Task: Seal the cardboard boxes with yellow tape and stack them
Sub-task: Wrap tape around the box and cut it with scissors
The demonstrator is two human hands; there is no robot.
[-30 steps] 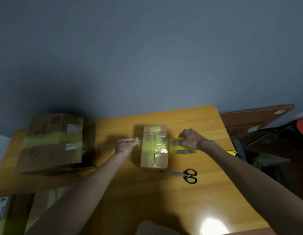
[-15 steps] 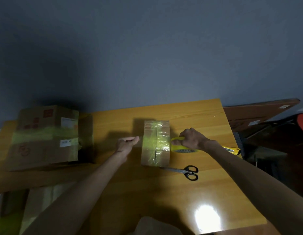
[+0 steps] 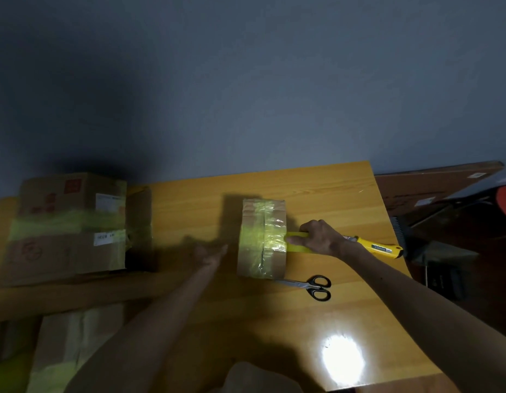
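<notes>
On the wooden table (image 3: 317, 194), right fingers (image 3: 296, 239) grip the tape (image 3: 298, 247) just right of the box (image 3: 261, 236); left fingers (image 3: 221, 249) have uncurled, so the strip is apparently laid.

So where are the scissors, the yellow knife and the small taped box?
scissors (image 3: 298, 285), head view, blade near the handles.
yellow knife (image 3: 379, 246), head view, its handle.
small taped box (image 3: 261, 236), head view, taped top face.

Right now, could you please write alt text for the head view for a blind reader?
The right hand holds a tape roll against a small taped box on a table; the left hand is open beside it. Scissors and a knife lie nearby; larger boxes stand left.
</notes>
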